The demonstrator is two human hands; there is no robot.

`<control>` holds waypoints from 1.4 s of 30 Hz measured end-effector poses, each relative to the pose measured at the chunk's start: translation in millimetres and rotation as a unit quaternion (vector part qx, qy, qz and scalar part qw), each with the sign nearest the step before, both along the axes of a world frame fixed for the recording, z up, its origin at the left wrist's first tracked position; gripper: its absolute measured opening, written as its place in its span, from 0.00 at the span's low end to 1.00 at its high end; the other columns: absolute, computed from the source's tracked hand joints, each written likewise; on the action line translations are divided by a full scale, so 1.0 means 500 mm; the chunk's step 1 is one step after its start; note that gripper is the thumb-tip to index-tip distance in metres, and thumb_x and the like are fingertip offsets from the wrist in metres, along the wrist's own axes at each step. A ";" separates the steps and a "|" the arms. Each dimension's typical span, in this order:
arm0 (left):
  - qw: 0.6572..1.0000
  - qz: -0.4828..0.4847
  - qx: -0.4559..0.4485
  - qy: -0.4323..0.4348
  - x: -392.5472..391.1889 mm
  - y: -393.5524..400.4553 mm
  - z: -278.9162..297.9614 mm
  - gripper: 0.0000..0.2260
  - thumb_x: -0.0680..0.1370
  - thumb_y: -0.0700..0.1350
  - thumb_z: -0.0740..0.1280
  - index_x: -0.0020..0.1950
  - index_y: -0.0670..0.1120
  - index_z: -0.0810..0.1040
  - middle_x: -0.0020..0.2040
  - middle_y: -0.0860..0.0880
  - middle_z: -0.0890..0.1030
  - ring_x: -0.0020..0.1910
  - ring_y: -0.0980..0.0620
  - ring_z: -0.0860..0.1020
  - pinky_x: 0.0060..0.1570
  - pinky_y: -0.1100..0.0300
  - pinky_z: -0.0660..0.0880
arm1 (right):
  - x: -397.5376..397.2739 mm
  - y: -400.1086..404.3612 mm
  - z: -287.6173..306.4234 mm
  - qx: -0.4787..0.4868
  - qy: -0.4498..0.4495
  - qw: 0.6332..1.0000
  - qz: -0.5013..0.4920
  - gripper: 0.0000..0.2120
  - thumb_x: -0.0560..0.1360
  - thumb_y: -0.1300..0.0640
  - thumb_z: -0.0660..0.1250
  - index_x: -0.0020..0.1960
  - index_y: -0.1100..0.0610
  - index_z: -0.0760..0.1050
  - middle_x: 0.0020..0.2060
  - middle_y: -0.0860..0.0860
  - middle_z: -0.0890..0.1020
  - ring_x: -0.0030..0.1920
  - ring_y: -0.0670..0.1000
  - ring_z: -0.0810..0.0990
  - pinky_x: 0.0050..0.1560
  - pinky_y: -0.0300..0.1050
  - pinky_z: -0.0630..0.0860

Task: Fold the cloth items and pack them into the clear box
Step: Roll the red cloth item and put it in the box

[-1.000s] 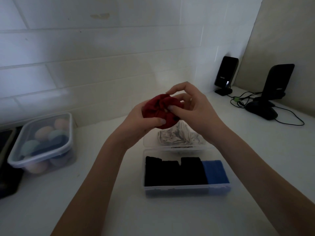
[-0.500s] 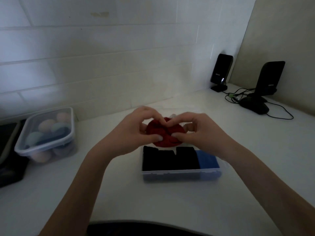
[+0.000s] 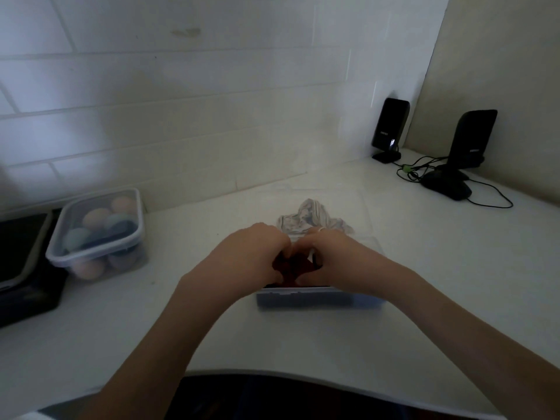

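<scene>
dim light, white tiled wall (image 3: 181, 116), beige side wall (image 3: 500, 56), white counter (image 3: 454, 268)

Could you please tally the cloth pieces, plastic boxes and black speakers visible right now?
Cloth pieces: 2, the red cloth and the patterned cloth
Plastic boxes: 2, the clear box and the lidded box
Black speakers: 2
Total: 6

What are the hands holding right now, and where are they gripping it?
Both hands, left hand and right hand, grip the bundled red cloth by its opposite sides, over the clear box.
</scene>
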State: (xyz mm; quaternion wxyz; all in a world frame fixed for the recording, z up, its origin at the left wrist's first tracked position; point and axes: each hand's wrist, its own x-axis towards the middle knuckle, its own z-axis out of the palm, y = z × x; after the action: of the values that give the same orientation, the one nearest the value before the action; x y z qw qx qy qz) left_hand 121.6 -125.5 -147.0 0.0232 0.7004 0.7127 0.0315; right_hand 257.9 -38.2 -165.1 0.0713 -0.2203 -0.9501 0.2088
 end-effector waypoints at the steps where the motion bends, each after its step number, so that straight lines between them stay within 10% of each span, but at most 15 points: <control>1: 0.999 0.004 0.006 0.033 0.003 0.001 0.001 0.13 0.72 0.49 0.68 0.55 0.49 0.78 0.50 0.47 0.79 0.53 0.47 0.74 0.51 0.54 0.71 | 0.000 0.000 0.000 0.012 -0.008 1.000 -0.006 0.19 0.68 0.54 0.73 0.59 0.49 0.78 0.47 0.50 0.75 0.41 0.46 0.71 0.42 0.39 0.68; 8: 0.985 0.035 0.009 0.166 0.018 0.000 0.000 0.10 0.74 0.52 0.63 0.51 0.50 0.79 0.46 0.49 0.79 0.53 0.48 0.73 0.50 0.54 0.58 | -0.010 -0.006 0.005 0.124 -0.072 0.989 -0.018 0.17 0.69 0.42 0.69 0.57 0.41 0.77 0.49 0.49 0.78 0.49 0.50 0.76 0.42 0.42 0.67; 16: 0.996 0.025 0.021 0.088 0.002 0.006 -0.020 0.15 0.74 0.57 0.62 0.47 0.49 0.61 0.40 0.50 0.71 0.49 0.45 0.74 0.47 0.53 0.58 | -0.035 -0.003 0.018 0.105 -0.157 0.982 -0.012 0.17 0.70 0.41 0.66 0.57 0.45 0.77 0.49 0.47 0.82 0.43 0.49 0.76 0.46 0.44 0.74; 31: 0.993 0.017 -0.042 0.109 0.012 0.033 -0.022 0.22 0.72 0.58 0.69 0.57 0.46 0.67 0.55 0.45 0.77 0.51 0.44 0.77 0.46 0.56 0.63 | -0.035 -0.016 0.011 0.250 -0.186 0.950 0.023 0.20 0.75 0.39 0.59 0.65 0.43 0.71 0.60 0.49 0.78 0.60 0.53 0.77 0.48 0.43 0.65; 38: 0.999 0.028 -0.023 0.036 0.010 0.016 -0.019 0.18 0.73 0.57 0.67 0.53 0.47 0.67 0.54 0.44 0.77 0.50 0.44 0.77 0.43 0.56 0.65 | -0.023 -0.011 0.032 0.151 -0.178 0.971 0.047 0.20 0.74 0.45 0.65 0.64 0.46 0.71 0.56 0.49 0.80 0.54 0.51 0.79 0.50 0.45 0.73; 42: 0.997 0.030 -0.033 -0.065 -0.001 -0.008 -0.006 0.14 0.71 0.51 0.70 0.47 0.48 0.66 0.44 0.48 0.74 0.40 0.49 0.73 0.34 0.60 0.65 | 0.026 0.023 0.066 -0.018 -0.045 0.999 -0.011 0.19 0.74 0.50 0.68 0.64 0.44 0.72 0.36 0.39 0.79 0.30 0.35 0.74 0.36 0.29 0.67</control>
State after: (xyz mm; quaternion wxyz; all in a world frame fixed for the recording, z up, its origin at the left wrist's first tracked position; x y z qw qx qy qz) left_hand 121.2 -129.3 -149.8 0.0916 0.6738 0.7312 0.0546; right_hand 270.7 -26.8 -132.1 0.0273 -0.2410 -0.9461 0.2148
